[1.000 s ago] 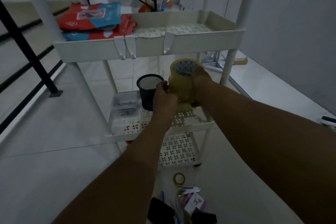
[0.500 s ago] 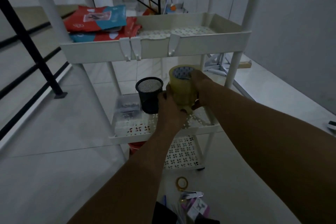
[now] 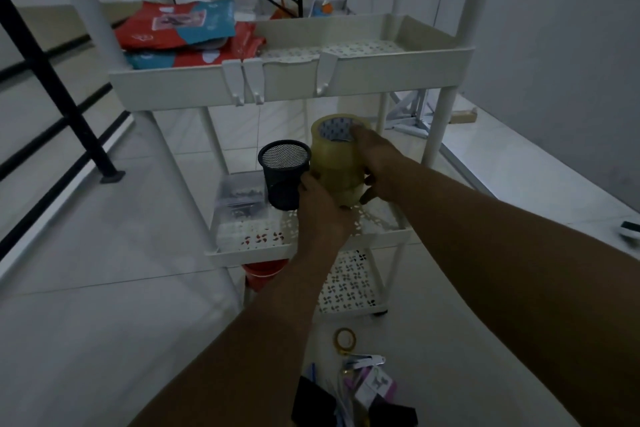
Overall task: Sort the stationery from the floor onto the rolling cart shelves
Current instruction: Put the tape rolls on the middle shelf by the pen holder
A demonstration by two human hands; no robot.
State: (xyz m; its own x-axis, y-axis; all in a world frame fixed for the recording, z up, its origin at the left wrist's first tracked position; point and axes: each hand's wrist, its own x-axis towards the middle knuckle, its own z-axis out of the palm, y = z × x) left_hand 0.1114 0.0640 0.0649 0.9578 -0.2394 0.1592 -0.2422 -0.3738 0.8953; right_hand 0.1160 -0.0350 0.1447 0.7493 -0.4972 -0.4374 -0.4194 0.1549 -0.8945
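Note:
A stack of clear-yellowish packing tape rolls (image 3: 332, 163) stands over the middle shelf (image 3: 311, 248) of the white rolling cart (image 3: 291, 83). My left hand (image 3: 320, 206) grips the stack low on its left side. My right hand (image 3: 375, 163) wraps its right side, fingers reaching the top rim. Right beside the stack, to its left, stands a black mesh pen cup (image 3: 284, 173), with a clear plastic box (image 3: 239, 196) further left. Whether the stack rests on the shelf is hidden by my hands.
Red and blue packets (image 3: 180, 35) lie on the top shelf's left half. A red object (image 3: 265, 274) sits below the middle shelf. On the floor near me lie a small tape ring (image 3: 345, 337), a stapler (image 3: 367, 360) and other stationery (image 3: 360, 395). A black railing (image 3: 52, 80) runs at left.
Both hands with the tape stack have sunk slightly toward the middle shelf and nearer the pen cup. The view has shifted a little; the cart's contents stay put.

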